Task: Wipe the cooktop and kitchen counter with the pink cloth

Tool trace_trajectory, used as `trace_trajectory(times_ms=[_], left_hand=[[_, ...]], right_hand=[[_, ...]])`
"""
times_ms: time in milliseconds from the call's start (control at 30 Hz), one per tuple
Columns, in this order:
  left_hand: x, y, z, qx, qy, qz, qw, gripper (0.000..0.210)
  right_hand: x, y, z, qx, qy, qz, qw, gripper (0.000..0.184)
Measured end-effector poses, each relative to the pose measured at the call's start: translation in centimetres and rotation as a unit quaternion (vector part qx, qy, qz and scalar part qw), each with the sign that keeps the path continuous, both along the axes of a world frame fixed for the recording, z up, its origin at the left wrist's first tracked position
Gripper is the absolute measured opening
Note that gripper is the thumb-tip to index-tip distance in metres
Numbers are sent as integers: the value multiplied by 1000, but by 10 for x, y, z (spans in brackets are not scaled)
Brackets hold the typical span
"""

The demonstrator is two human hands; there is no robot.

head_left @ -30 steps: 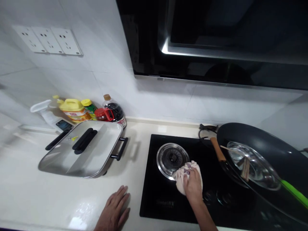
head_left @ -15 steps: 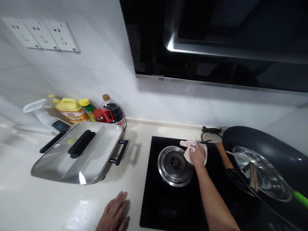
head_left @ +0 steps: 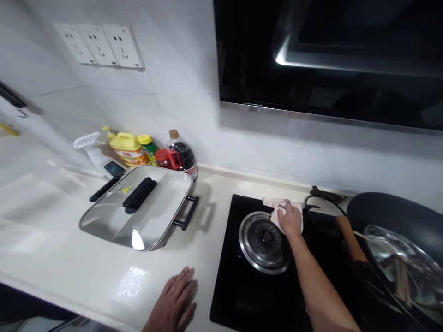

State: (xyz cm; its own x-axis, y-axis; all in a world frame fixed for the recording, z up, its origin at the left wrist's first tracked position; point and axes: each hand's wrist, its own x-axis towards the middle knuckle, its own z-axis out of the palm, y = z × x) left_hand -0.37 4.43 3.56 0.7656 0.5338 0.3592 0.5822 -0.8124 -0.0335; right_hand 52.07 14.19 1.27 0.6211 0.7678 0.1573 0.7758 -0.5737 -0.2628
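My right hand [head_left: 290, 219] presses a pale pink cloth [head_left: 276, 203] onto the back of the black glass cooktop [head_left: 242, 295], just behind the round metal burner [head_left: 266, 242]. The fingers are bunched over the cloth, and part of it spreads out to the left. My left hand [head_left: 176, 299] lies flat on the white counter [head_left: 114, 272], left of the cooktop, its fingers stretched out and holding nothing.
A rectangular pan with a glass lid [head_left: 114, 221] stands on the counter at left. Behind it are a yellow jug [head_left: 126, 145], a dark sauce bottle [head_left: 182, 154] and a spray bottle [head_left: 93, 150]. A large wok [head_left: 387, 212] occupies the right side. The range hood [head_left: 311, 83] hangs above.
The camera has turned left, so the scene sits further right. My right hand and the cloth have slid slightly left along the cooktop's back edge. My left hand still rests on the counter.
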Motion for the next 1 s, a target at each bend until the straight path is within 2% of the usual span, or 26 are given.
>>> trace_trajectory(times_ms=[133,233,400,533,633,733,833,900,1000], left_hand=[[1,-2,1,-10,-6,3,1000,47],[1,-3,1,-19,-10,5,1000,48],[0,-5,-2,-14,-12,5,1000,48],[-1,-7,-3,-29,-16,6,999,49],[-1,-8,-2,-40,-20,8,999,49],[0,-10,-2,-49,-27,12,998,49],[-1,-13,-3,-69,-29,18,997,51],[-2,-15,-5,-86,-24,22,996,51],[-3,-15,-9,-101,-20,24,994,54]], right_hand=[[-10,12,13,-41,9,-42,998,49],[-29,34,21,-67,15,-29,997,49],[-76,76,34,-73,22,75,994,44],[-144,90,43,-56,25,194,979,39],[-211,71,44,-44,26,301,952,36],[-272,32,36,-33,31,413,910,41],[-305,3,20,-1,52,517,854,41],[-308,8,13,16,53,562,825,37],[-293,55,11,19,31,556,831,35]])
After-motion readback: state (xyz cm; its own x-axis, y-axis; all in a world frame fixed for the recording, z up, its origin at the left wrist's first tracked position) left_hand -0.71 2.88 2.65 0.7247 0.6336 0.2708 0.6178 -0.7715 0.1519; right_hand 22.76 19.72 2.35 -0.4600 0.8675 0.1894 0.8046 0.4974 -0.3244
